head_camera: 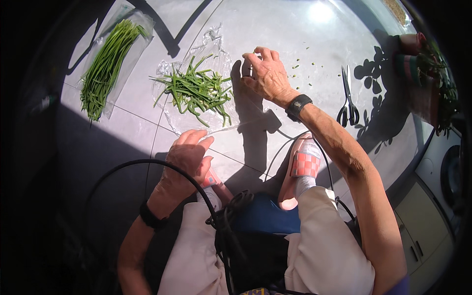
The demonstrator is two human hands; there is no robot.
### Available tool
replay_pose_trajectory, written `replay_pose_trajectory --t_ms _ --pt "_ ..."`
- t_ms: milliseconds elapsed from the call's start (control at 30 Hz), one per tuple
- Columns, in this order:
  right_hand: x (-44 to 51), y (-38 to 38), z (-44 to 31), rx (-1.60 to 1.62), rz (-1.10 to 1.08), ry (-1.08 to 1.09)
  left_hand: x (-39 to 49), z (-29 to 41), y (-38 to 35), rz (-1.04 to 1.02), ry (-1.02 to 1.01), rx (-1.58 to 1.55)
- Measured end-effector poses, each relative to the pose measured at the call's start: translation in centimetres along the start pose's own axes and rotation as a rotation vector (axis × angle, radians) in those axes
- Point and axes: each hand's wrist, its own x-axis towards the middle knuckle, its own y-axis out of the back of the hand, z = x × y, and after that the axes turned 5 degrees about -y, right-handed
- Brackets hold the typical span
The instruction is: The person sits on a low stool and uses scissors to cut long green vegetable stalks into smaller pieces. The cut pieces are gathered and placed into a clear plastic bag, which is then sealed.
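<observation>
Cut green stalks, perhaps garlic chives point(201, 90), lie in a loose heap on a clear plastic sheet or bag point(217, 48) spread on the tiled floor. My right hand point(267, 73) hovers just right of the heap, fingers curled; whether a small piece is pinched at its fingertips cannot be made out. Below the near edge of the plastic, my left hand point(188, 155) has its fingers apart and holds nothing visible. A bundle of long uncut stalks point(107, 70) rests on a clear bag at the left. Black-handled scissors point(347, 99) lie at the right, their blades slightly apart.
Small green scraps point(295, 66) are scattered on the floor between my right hand and the scissors. Potted plants point(424, 73) stand at the far right. A black cable point(147, 160) loops across in front of my left wrist. My feet in pink slippers point(306, 158) are near the plastic.
</observation>
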Motion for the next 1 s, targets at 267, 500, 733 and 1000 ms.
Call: replay_pose_trajectory --t_ms 267,500,733,1000 --pt "-2.3 -1.3 1.5 -0.115 -0.152 0.524 -1.9 0.8 -3.2 0.372 0.236 -0.196" --pt "-3.6 0.8 4.1 -0.180 -0.286 0.503 2.2 0.7 -2.6 0.359 0.167 -0.203" --pt "-8.3 1.8 2.7 -0.060 -0.311 0.908 2.7 1.3 -2.8 0.290 0.200 -0.249" --pt "-9.8 0.0 4.9 -0.108 -0.375 0.942 3.0 1.6 -3.8 0.224 0.167 -0.282"
